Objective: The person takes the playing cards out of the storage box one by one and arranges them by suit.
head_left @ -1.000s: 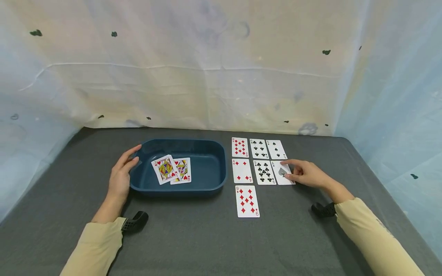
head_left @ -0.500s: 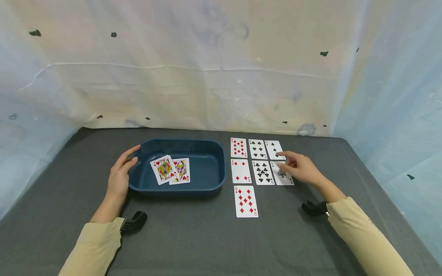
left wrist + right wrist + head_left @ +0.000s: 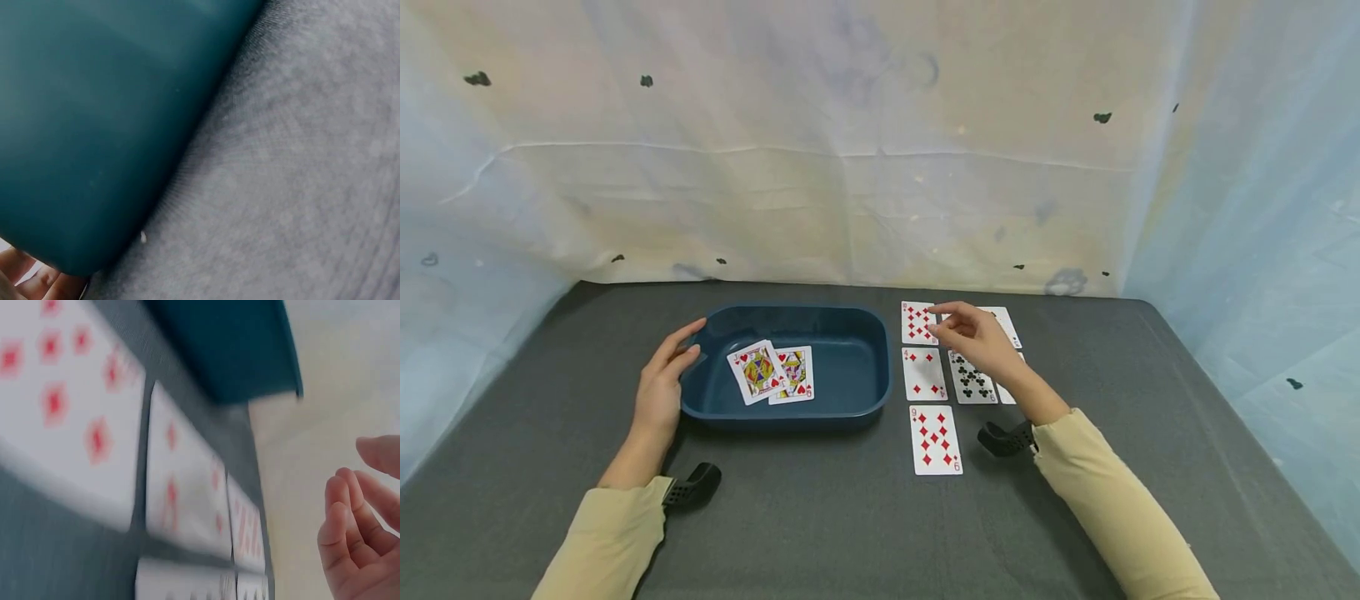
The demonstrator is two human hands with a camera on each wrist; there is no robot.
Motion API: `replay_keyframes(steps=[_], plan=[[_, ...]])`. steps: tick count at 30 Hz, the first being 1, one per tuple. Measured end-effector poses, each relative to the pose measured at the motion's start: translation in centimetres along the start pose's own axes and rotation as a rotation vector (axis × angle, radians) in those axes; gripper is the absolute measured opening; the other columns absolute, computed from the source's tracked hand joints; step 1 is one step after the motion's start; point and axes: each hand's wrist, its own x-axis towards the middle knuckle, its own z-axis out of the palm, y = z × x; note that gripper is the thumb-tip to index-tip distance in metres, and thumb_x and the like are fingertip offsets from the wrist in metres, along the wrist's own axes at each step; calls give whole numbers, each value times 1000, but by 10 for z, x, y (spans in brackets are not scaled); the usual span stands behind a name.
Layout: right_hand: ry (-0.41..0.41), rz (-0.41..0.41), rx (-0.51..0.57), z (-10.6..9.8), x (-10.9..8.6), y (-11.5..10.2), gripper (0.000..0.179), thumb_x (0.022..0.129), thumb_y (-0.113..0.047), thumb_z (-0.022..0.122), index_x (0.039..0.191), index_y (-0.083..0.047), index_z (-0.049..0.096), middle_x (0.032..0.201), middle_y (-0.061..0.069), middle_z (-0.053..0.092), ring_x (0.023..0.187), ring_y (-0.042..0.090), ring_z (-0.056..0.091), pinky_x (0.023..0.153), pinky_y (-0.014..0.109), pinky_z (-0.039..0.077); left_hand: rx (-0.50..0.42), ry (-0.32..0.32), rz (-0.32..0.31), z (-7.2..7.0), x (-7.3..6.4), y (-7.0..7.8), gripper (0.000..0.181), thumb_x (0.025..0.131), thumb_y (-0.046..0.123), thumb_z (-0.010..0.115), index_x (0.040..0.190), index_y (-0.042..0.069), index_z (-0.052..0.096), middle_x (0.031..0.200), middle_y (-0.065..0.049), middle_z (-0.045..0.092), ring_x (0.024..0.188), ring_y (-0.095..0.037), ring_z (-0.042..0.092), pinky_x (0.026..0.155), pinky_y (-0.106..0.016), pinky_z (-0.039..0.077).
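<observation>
At the left end of a dark blue tray (image 3: 790, 415), my left hand (image 3: 658, 387) holds the rim, thumb at the near side of the corner. In the left wrist view its fingers (image 3: 65, 286) lie against the tray's outer wall. Two overlapping heart face cards, one (image 3: 757, 372) over the other (image 3: 799, 377), lie inside the tray. My right hand (image 3: 988, 346) hovers over the upper playing cards with nothing in it; its thumb and index finger are apart. Its fingertips are nearest a many-pip diamond card (image 3: 916, 323). The hand hides much of the spade and club cards.
Below that lie a four of diamonds (image 3: 924, 375) and a nine of diamonds (image 3: 936, 440). A club card (image 3: 968, 382) is partly covered, and a spade card (image 3: 1004, 323) shows behind the hand. The grey tabletop (image 3: 835, 517) meets a hanging sheet (image 3: 850, 208) behind.
My right hand has lifted off the ace of spades and moved left across the cards toward the upper diamond card. The left hand and tray stay in place.
</observation>
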Motion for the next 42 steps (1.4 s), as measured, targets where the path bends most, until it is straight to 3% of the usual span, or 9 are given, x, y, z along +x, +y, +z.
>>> replay_keyframes(steps=[7,13,17,20,23,27,29,36,42], plan=[[-16,-46,128,39,19,-27,34,92,-18,64,124,-8,61,94,17,62,87,42,59,77,49,49,20,16,3,1,-2,-1,43,104,26,35,145,19,43,152,-8,31,121,-18,31,109,-52,17],[-36,-59,175,67,31,-50,31,92,-17,64,121,-7,62,91,12,63,88,38,59,79,49,51,12,16,3,3,0,-1,42,104,23,36,145,15,43,151,-4,33,113,-6,34,105,-45,22],[-50,-52,180,86,37,-64,32,91,-17,66,120,-5,63,88,9,64,83,31,60,82,54,49,-5,12,-9,3,1,-2,43,104,22,36,145,14,42,152,-4,31,114,-8,32,107,-47,19],[-64,-26,181,100,40,-73,34,90,-18,66,120,-3,63,91,11,65,85,33,60,84,53,49,-11,11,-13,4,2,-3,43,104,22,36,145,15,42,152,-4,31,117,-11,31,108,-49,17],[-76,21,162,115,43,-79,35,89,-20,67,120,-3,63,96,11,66,92,34,60,84,44,51,-9,10,-10,4,2,-2,43,104,23,36,145,14,42,152,-4,31,118,-14,31,108,-50,17],[-82,92,103,133,46,-84,36,88,-25,70,118,-7,66,102,7,65,93,22,59,79,28,50,-4,9,-8,4,1,-2,43,104,23,35,146,14,41,153,-5,30,121,-17,30,109,-51,17],[-86,126,88,140,47,-85,37,87,-27,71,118,-8,66,107,6,65,96,19,58,80,27,48,-1,8,-9,4,1,-2,43,104,23,35,146,14,41,153,-5,30,122,-18,29,109,-52,16],[-169,208,-96,149,50,-80,47,82,-27,75,125,-11,63,130,10,58,118,24,52,96,39,45,1,10,2,3,1,-2,43,104,22,34,145,14,41,153,-5,31,122,-20,29,110,-52,16],[-296,220,-341,151,50,-77,76,73,-29,83,141,-21,49,145,13,37,131,29,35,105,46,34,0,13,-1,2,1,-1,43,104,23,35,145,15,42,153,-5,31,120,-18,30,110,-52,16]])
